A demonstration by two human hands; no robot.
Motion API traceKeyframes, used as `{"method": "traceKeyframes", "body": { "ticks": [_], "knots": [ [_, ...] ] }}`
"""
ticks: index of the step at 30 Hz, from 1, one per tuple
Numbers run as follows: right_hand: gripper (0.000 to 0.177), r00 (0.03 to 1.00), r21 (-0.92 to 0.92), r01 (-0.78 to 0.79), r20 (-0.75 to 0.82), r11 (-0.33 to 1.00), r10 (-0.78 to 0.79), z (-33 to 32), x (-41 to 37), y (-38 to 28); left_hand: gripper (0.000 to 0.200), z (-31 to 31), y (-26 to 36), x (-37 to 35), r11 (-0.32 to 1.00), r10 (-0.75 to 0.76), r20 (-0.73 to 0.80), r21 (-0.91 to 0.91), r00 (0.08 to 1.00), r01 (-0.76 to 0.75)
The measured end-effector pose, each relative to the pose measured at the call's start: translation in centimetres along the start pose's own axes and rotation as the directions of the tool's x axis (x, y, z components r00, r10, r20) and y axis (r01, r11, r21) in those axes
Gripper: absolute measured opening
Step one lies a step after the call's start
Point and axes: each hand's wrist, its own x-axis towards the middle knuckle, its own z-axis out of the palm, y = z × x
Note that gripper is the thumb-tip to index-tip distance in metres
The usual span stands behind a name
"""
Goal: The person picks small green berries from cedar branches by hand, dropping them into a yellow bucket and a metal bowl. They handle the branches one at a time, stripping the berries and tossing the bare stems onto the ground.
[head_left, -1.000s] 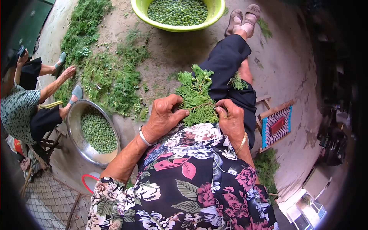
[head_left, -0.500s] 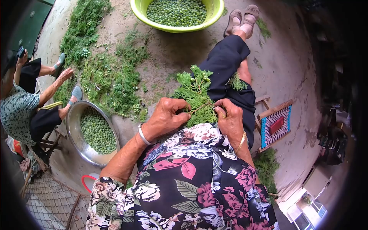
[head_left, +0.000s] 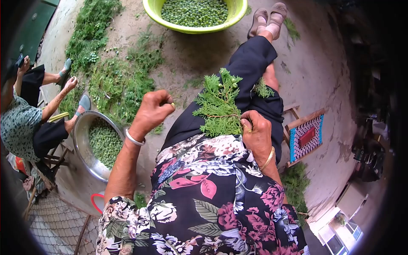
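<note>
My right hand [head_left: 257, 127] pinches the stem of a flat green leafy sprig [head_left: 219, 104], which lies over my dark trousers. Small green berries show near the sprig's top. My left hand [head_left: 154, 111], with a silver bracelet at the wrist, is held apart from the sprig on its left side. Its fingers are closed, and a small green berry [head_left: 173, 104] shows at the fingertips. Below it to the left stands a metal basin [head_left: 78, 138] holding many green berries [head_left: 104, 144].
A yellow-green basin [head_left: 195, 29] of berries stands ahead. Cut branches [head_left: 121, 85] lie on the ground at the left. Another person [head_left: 21, 121] sits at the far left. A stool with a woven seat [head_left: 306, 138] is at the right, and wire mesh [head_left: 55, 225] at the lower left.
My left hand has moved left, away from the sprig, with a berry at its fingertips. My right hand still holds the sprig, now more fully visible. The other person's outstretched hand has shifted slightly.
</note>
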Motion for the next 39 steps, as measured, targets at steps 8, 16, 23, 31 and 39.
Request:
{"method": "traceKeyframes", "body": {
  "ticks": [8, 16, 23, 31, 39],
  "knots": [
    [0.014, 0.998, -0.044, -0.001, 0.056, 0.999, 0.003, -1.0, 0.7, -0.9, 0.028, 0.7, 1.3, 0.3, 0.287, 0.133, 0.177, -0.949, 0.975, 0.133],
    [0.015, 1.0, -0.02, -0.023, 0.004, 1.0, 0.024, 0.5, 1.6, -1.2, 0.019, 5.2, 4.8, 3.8, 0.914, 0.398, 0.062, 0.066, 0.916, -0.401],
    [0.007, 0.998, -0.004, -0.013, 0.068, 1.0, 0.014, -1.2, 1.5, -0.6, 0.013, 6.9, 5.1, 1.0, 0.858, 0.403, 0.089, 0.309, 0.911, -0.41],
    [0.029, 0.949, -0.142, 0.255, 0.228, 0.957, -0.219, 0.5, 1.3, -0.9, 0.014, 6.2, 5.5, -0.4, 0.956, 0.254, 0.201, 0.099, 0.946, -0.278],
    [0.031, 0.933, -0.203, 0.327, 0.226, 0.923, -0.281, 0.3, 1.6, -1.1, 0.018, 7.3, 5.4, 3.6, 0.866, 0.434, -0.107, 0.324, 0.895, -0.381]
  ]
}}
